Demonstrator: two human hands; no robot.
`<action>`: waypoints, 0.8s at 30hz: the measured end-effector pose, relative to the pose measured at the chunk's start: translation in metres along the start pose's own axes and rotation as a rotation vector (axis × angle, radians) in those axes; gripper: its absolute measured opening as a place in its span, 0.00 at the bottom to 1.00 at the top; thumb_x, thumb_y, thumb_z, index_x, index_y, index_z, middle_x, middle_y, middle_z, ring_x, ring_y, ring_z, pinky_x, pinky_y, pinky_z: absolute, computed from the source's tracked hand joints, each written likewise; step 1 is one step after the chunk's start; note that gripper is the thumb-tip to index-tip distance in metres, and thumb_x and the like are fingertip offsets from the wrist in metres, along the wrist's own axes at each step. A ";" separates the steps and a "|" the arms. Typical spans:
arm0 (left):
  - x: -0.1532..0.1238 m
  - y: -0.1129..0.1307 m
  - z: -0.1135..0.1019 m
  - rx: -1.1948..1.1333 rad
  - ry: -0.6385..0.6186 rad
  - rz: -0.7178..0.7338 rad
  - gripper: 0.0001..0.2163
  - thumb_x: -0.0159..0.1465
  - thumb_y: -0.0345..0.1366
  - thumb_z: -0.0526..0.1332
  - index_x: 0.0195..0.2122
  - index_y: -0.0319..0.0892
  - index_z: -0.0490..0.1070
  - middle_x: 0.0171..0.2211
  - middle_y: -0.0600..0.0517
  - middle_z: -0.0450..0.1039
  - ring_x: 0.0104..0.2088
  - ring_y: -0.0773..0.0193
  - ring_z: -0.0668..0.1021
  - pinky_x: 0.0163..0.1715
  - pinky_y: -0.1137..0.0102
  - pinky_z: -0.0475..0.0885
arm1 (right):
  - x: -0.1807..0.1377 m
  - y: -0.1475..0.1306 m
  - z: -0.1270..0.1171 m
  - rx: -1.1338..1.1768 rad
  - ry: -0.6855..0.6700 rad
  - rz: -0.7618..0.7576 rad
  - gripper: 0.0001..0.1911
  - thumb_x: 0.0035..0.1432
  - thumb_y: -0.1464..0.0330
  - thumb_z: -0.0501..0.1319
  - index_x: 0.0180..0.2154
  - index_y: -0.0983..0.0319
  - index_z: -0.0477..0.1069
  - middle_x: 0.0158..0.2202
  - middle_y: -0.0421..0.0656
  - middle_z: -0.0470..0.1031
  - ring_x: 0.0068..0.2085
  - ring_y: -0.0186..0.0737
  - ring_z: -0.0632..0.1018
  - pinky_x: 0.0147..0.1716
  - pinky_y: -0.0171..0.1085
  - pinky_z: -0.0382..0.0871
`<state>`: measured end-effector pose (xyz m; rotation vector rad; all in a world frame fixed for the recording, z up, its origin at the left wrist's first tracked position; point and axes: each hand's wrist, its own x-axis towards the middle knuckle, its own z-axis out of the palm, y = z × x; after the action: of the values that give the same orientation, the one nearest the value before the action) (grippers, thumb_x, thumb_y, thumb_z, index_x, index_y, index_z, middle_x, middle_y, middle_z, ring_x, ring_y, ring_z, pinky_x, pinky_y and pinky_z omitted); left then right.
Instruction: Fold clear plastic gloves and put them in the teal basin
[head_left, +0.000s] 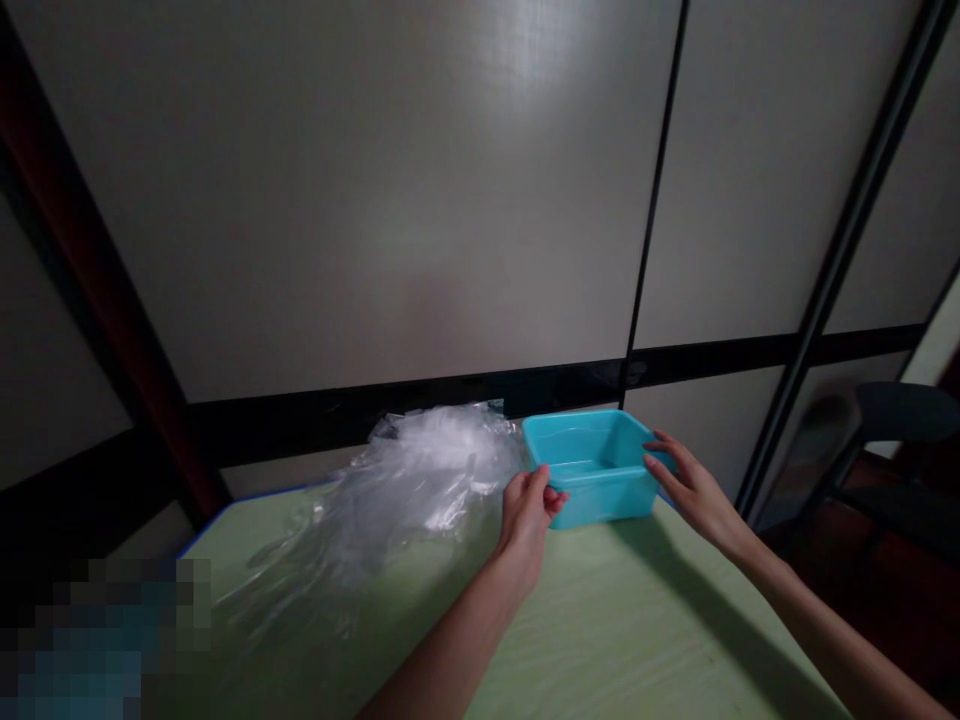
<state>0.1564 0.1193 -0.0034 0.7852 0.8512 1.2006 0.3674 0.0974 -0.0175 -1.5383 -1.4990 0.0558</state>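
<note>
A turquoise plastic tub stands near the far edge of a light green table. My left hand is at the tub's left front corner, its fingers curled round the rim. My right hand rests against the tub's right side with the fingers stretched out and slightly apart. Nothing shows inside the tub.
A heap of clear crumpled plastic bags spreads over the table left of the tub. Behind the table stand pale wall panels with black frames. A dark chair stands at the right, past the table's edge.
</note>
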 end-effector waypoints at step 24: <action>-0.129 0.002 -0.137 0.237 -0.231 -0.132 0.09 0.48 0.37 0.62 0.21 0.40 0.62 0.14 0.57 0.66 0.18 0.69 0.70 0.21 0.74 0.59 | -0.046 -0.184 0.136 -0.247 -0.572 -0.772 0.15 0.56 0.77 0.51 0.45 0.67 0.67 0.58 0.49 0.59 0.60 0.48 0.55 0.58 0.53 0.43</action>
<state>0.0165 0.0025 -0.0484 1.0220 0.8482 0.8830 0.1348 0.1005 -0.0014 -1.0619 -2.5540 -0.1587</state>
